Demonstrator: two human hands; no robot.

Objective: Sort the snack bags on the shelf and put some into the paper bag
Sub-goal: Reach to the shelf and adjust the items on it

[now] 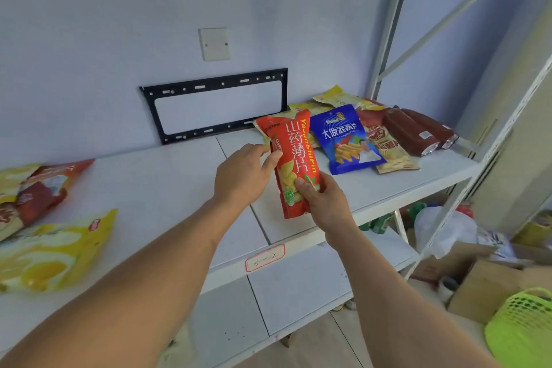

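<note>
Head view: red snack bag held upright above the shelf, right hand closed on its lower end, left hand pinching its side. Likely light, crinkly, slippery; hold the edges gently. Other bags lie behind.

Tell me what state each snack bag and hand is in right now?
Red snack bag: lifted above the shelf, held by both hands.
Left hand: gripping the bag's upper edge.
Right hand: gripping its lower end.
Blue snack bag: lying on the pile, sealed.
Yellow snack bag: lying flat, untouched.
</note>
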